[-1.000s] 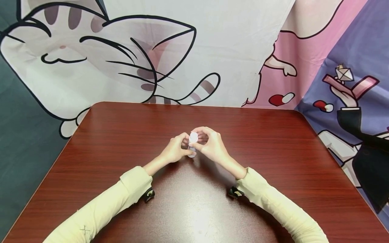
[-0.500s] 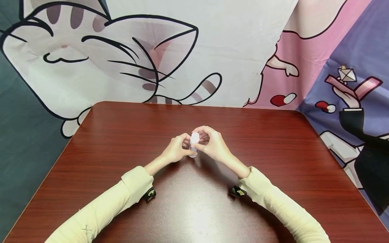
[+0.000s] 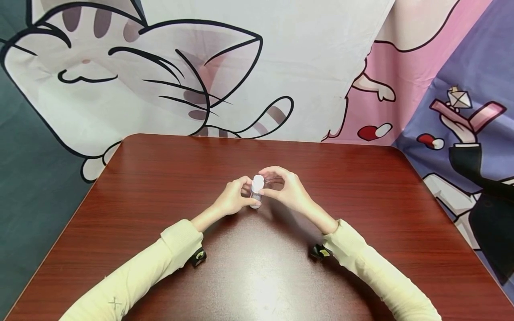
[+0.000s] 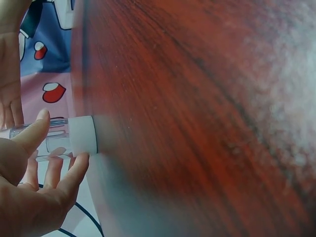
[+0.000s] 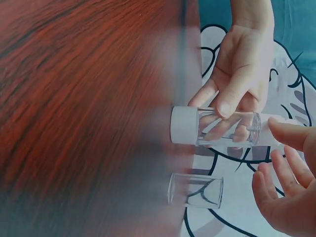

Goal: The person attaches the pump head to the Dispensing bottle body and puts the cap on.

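Note:
A small clear bottle point(image 5: 227, 129) with a white base point(image 4: 83, 136) and a white top point(image 3: 258, 183) stands upright on the table. My left hand point(image 3: 231, 197) grips its clear body, thumb on one side and fingers on the other. At the top, my right hand point(image 3: 287, 189) has its thumb against or very near the white part. Its other fingers are spread apart from the bottle, as the right wrist view shows. Beside the bottle a clear open cylinder point(image 5: 196, 191), like a cap or cup, stands on the table; in the head view the right hand largely hides it.
The reddish-brown wooden table point(image 3: 168, 169) surrounds both hands. Behind its far edge hangs a printed cloth point(image 3: 313, 67) with cartoon drawings. A dark wrist device point(image 3: 197, 257) sits under the left cuff, another device point(image 3: 321, 252) under the right cuff.
My right hand has moved a little to the right, its fingers loosening from around the white top. The left hand and bottle have stayed almost in place.

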`<state>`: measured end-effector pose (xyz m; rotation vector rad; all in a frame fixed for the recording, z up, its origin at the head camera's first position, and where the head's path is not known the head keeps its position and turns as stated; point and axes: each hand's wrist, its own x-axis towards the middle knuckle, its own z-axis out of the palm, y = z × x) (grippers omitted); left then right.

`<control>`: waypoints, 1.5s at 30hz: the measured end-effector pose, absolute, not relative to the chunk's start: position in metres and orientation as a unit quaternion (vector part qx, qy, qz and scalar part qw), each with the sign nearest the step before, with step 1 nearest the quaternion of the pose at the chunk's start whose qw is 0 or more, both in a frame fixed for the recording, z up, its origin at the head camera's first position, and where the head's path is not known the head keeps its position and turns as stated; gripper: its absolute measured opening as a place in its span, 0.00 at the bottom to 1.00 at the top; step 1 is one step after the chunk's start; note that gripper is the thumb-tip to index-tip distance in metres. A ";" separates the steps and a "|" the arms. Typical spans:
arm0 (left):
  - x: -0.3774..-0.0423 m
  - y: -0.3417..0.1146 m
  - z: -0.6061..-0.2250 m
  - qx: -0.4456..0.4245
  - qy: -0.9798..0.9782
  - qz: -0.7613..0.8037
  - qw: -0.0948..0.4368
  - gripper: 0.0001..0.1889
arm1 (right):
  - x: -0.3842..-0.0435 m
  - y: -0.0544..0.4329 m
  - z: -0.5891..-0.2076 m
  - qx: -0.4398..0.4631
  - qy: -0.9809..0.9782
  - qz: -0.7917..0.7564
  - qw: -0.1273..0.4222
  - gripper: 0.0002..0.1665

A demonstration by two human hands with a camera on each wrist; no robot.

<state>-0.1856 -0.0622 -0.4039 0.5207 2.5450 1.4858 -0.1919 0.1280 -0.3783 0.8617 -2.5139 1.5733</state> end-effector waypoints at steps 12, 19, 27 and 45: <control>-0.186 -0.062 -0.405 0.166 0.850 0.494 0.077 0.22 | -0.201 0.137 -0.382 0.276 -0.819 0.502 0.041 0.24; -0.185 -0.062 -0.405 0.163 0.852 0.491 0.076 0.22 | -0.208 0.140 -0.387 0.235 -0.839 0.489 0.041 0.27; -0.186 -0.061 -0.405 0.166 0.855 0.485 0.074 0.21 | -0.217 0.140 -0.397 0.194 -0.844 0.499 0.017 0.30; -0.185 -0.062 -0.405 0.169 0.857 0.483 0.069 0.21 | -0.226 0.135 -0.408 0.140 -0.826 0.544 -0.037 0.34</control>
